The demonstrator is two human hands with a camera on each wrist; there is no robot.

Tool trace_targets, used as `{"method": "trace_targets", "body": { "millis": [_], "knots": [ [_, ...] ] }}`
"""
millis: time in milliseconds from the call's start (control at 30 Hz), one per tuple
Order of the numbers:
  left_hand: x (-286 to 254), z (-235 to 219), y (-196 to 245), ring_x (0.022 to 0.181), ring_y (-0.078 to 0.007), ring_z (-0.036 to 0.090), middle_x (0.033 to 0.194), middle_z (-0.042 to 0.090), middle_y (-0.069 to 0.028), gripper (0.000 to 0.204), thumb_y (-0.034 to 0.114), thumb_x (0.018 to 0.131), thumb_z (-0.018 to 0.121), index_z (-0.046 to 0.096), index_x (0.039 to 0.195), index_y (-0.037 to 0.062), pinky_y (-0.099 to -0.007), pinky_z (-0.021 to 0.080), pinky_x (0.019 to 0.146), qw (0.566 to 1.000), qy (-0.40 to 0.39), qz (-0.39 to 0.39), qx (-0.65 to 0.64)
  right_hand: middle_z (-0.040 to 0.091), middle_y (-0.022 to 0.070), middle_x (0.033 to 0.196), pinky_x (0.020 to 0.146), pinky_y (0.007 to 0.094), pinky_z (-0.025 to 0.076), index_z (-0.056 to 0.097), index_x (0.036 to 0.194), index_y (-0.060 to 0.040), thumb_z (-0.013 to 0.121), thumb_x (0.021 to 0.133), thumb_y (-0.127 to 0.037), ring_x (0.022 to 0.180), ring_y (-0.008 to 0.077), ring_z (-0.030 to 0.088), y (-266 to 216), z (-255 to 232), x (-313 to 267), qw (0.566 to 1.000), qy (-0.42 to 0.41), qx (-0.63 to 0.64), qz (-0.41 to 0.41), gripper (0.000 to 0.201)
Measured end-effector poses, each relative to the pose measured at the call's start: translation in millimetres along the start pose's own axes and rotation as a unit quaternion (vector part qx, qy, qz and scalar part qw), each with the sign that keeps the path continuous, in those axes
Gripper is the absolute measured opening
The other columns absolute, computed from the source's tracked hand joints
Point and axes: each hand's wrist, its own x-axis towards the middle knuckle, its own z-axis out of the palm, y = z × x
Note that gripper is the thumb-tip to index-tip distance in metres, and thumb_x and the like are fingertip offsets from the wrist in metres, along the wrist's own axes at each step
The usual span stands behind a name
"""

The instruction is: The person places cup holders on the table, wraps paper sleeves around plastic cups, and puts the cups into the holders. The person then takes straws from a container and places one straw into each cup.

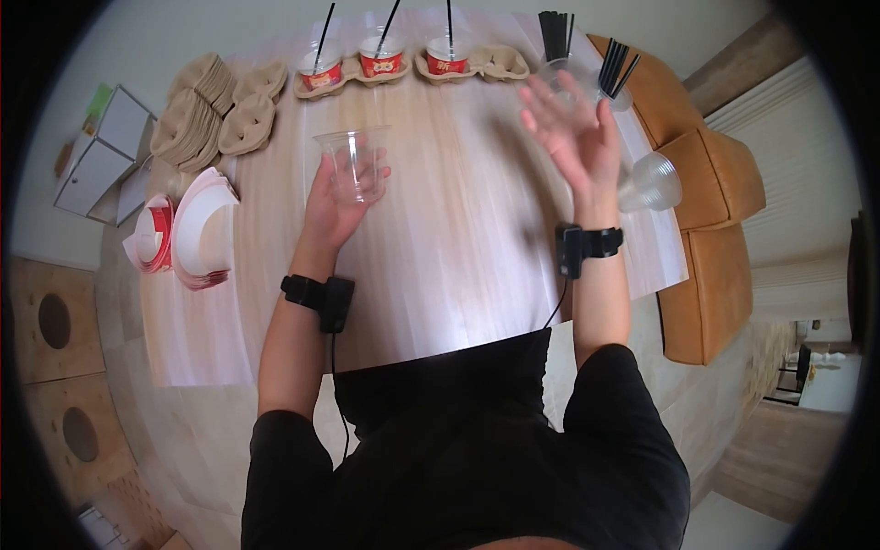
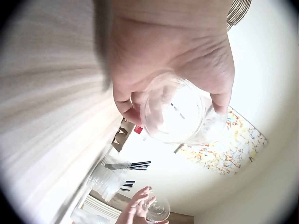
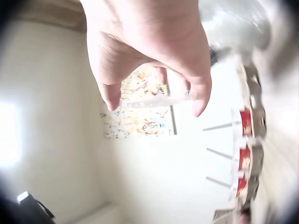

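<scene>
My left hand [image 1: 339,197] grips a clear plastic cup [image 1: 356,165] over the left-middle of the table, fingers wrapped round its side. In the left wrist view the cup [image 2: 173,114] shows its round end, with thumb and fingers on either side. My right hand [image 1: 579,133] is raised near the far right of the table. It holds a clear plastic lid [image 3: 156,101] by the rim, seen edge-on between thumb and fingers in the right wrist view. In the left wrist view the lid [image 2: 159,210] appears round beside the right hand's fingers.
Red-and-white cups [image 1: 381,62] with black straws stand in pulp carriers [image 1: 472,66] at the back. Stacked carriers [image 1: 192,115] and paper sleeves [image 1: 203,229] lie at left. Black straws [image 1: 616,69] stand at the back right; nested clear cups [image 1: 653,183] lie near the right edge.
</scene>
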Motion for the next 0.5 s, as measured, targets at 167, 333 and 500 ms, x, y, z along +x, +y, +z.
{"method": "trace_targets", "body": {
  "millis": [167, 333, 500],
  "knots": [
    [5, -6, -8, 0.115, -0.0241, 0.05, 0.136, 0.045, -0.0116, 0.066, 0.042, 0.091, 0.055, 0.03, 0.144, 0.0116, -0.0369, 0.043, 0.094, 0.994, -0.022, 0.044, 0.093, 0.038, 0.0268, 0.139, 0.104, 0.0624, 0.033, 0.036, 0.137, -0.0012, 0.055, 0.092, -0.046, 0.129, 0.0439, 0.038, 56, 13, -7, 0.984, -0.064, 0.104, 0.128, 0.066],
    [6, 7, -12, 0.12, -0.021, 0.046, 0.137, 0.043, -0.0091, 0.078, 0.01, 0.081, 0.07, 0.025, 0.145, 0.0111, -0.0346, 0.042, 0.096, 0.97, 0.013, 0.097, 0.223, 0.061, 0.0166, 0.114, 0.092, 0.0485, 0.048, 0.052, 0.121, -0.0031, 0.038, 0.102, -0.034, 0.108, 0.0315, 0.059, 89, -10, -9, 0.977, 0.03, 0.029, 0.207, 0.039],
    [1, 19, -19, 0.125, -0.0204, 0.043, 0.135, 0.044, -0.0092, 0.079, 0.0, 0.072, 0.075, 0.032, 0.138, 0.0085, -0.0351, 0.037, 0.105, 0.947, -0.045, 0.09, 0.306, 0.064, 0.0052, 0.094, 0.069, 0.0307, 0.048, 0.057, 0.102, -0.0065, 0.041, 0.101, -0.032, 0.077, 0.0139, 0.059, 110, -30, -16, 0.968, -0.061, 0.086, 0.227, 0.03]
  ]
}}
